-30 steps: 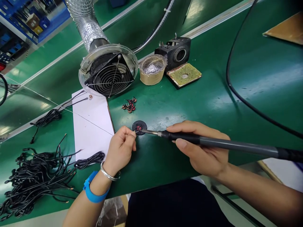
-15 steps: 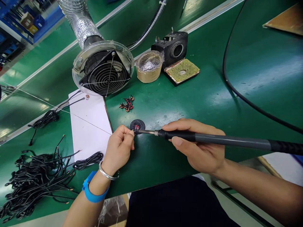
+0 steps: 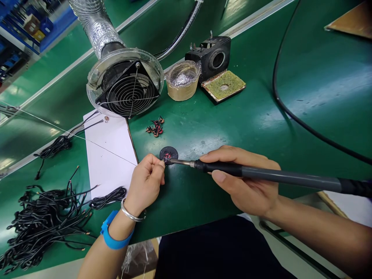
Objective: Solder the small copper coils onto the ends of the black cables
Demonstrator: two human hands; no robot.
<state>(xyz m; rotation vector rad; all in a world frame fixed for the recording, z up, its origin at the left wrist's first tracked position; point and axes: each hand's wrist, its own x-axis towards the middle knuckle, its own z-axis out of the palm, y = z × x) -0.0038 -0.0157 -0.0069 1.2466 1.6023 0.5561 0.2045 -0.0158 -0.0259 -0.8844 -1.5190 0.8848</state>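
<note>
My right hand grips a soldering iron round its black sleeve, thumb on the near side. The iron's metal tip reaches left to a small red-and-black wire-wound coil on a round black disc. Whether the tip touches the coil or the disc is too small to tell. Pinched in my left hand is the thin solder wire, which runs in from the far left. My left fingertips are at the disc's near left edge, close to the iron's tip.
Behind the disc lie several similar coils. A fume-extractor fan, a round tub of solder bits, an iron stand and sponge stand farther back. Left are white paper and tangled black cables; a thick cable curves right.
The rear of the soldering iron and my right hand have shifted slightly right and down. The tip remains at the disc, and my left hand keeps its place.
</note>
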